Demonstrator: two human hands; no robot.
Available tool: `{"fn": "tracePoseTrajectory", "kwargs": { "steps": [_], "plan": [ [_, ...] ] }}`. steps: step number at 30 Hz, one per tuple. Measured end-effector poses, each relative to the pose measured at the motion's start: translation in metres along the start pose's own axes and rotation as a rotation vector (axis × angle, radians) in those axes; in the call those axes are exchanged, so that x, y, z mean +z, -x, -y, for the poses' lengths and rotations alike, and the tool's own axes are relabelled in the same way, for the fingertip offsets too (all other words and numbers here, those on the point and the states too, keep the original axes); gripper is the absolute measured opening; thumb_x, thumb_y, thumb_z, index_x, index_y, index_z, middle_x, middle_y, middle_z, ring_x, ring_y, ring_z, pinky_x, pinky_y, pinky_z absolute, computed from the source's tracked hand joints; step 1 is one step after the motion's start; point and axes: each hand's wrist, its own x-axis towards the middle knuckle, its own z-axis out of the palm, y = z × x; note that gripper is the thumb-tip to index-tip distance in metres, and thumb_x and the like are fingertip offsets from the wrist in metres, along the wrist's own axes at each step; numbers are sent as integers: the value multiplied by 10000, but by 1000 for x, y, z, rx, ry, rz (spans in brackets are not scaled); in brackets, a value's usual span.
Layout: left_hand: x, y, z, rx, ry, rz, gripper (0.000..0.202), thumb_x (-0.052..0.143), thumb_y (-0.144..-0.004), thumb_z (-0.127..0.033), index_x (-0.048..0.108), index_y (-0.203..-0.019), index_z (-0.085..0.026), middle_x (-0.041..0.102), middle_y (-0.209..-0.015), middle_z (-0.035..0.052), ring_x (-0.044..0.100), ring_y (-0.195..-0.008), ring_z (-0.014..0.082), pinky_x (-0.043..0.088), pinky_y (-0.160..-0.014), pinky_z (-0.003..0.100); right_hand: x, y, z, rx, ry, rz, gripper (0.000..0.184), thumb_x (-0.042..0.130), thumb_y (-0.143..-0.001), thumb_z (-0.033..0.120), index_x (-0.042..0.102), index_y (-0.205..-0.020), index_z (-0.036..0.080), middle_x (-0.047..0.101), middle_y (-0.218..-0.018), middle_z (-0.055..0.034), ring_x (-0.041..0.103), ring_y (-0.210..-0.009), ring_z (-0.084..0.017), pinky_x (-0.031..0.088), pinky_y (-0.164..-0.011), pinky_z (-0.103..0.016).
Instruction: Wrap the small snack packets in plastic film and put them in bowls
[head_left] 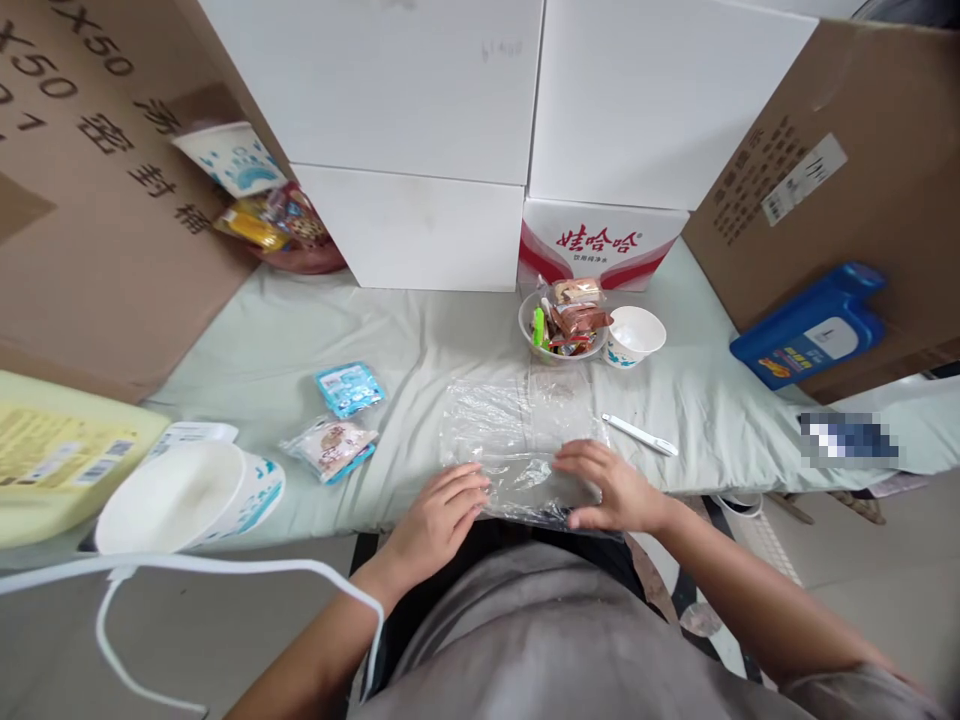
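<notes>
A clear plastic bag (495, 415) lies flat and wrinkled on the pale green cloth (420, 340), reaching the near edge. On its left side rests my left hand (450, 508), fingers stretched out along the film. My right hand (619, 490) touches the bag's right side, thumb apart from the fingers. Just beyond that hand is a white utility knife (640, 436). Behind the bag, a clear plastic bowl (529, 335) holds several wrapped snacks (574, 320), beside a white paper cup (636, 338).
Blue snack packets (349, 388) and a clear-wrapped snack (330, 445) lie left. A large paper tub (187, 497) and white cable (225, 565) are at the near left. White boxes (420, 225) stand behind; a blue bottle (814, 330) leans against the right carton (847, 190).
</notes>
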Motion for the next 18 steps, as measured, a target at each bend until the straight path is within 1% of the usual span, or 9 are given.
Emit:
{"fn": "tracePoseTrajectory", "kwargs": {
  "steps": [2,3,4,6,7,9,13,16,18],
  "plan": [
    [-2,1,-2,-65,54,-70,187,465,-917,-162,645,-929,-207,712,-993,60,628,-1088,207,514,-959,381,5,17,5,-32,28,113,891,706,-697,660,446,-1401,180,503,-1392,-187,406,-1342,-347,360,-1088,-533],
    [-4,1,-3,-110,80,-89,168,473,-916,-183,639,-915,-208,711,-936,52,655,-999,196,537,-900,360,8,25,7,-27,59,140,917,721,-688,645,426,-1419,177,463,-1432,-194,359,-1373,-366,328,-1103,-562],
    [-5,1,-5,-165,107,-98,150,483,-912,-207,633,-906,-211,706,-889,42,670,-906,182,553,-835,335,12,31,8,-13,87,139,857,718,-723,593,429,-1415,180,440,-1455,-191,334,-1390,-369,314,-1109,-578],
    [-8,1,-8,-296,181,-95,124,510,-898,-263,625,-913,-219,696,-843,22,668,-756,152,561,-724,291,16,40,9,35,108,55,535,641,-847,401,512,-1328,207,473,-1436,-161,372,-1377,-331,358,-1091,-561],
    [-10,0,-8,-365,231,-87,125,525,-886,-289,623,-928,-222,693,-831,16,663,-706,142,560,-685,275,18,43,9,65,89,-9,368,576,-890,299,562,-1250,224,524,-1388,-141,434,-1338,-299,406,-1064,-530],
    [-12,-5,-8,-487,348,-72,168,552,-853,-322,616,-971,-221,686,-812,10,655,-635,131,556,-628,255,18,45,9,127,-9,-122,227,471,-926,193,611,-1096,247,634,-1219,-103,576,-1186,-238,505,-967,-451],
    [-14,-28,1,-612,472,-128,310,575,-790,-338,587,-1069,-206,673,-869,14,632,-560,111,536,-557,241,15,39,2,304,-170,-269,176,433,-965,285,597,-1023,263,686,-952,-54,673,-912,-200,573,-776,-362],
    [-9,-48,11,-635,389,-213,326,571,-775,-330,583,-1075,-204,667,-844,0,635,-567,114,525,-593,248,14,34,-2,318,-117,-376,239,454,-963,375,563,-1135,252,676,-1018,-81,665,-924,-213,568,-788,-377],
    [-4,-56,18,-658,304,-240,296,565,-783,-330,588,-1050,-205,663,-780,-15,639,-562,123,515,-618,256,17,33,-3,207,-33,-355,459,544,-905,485,496,-1281,226,633,-1180,-138,622,-1074,-260,538,-885,-434]
  ]
}}
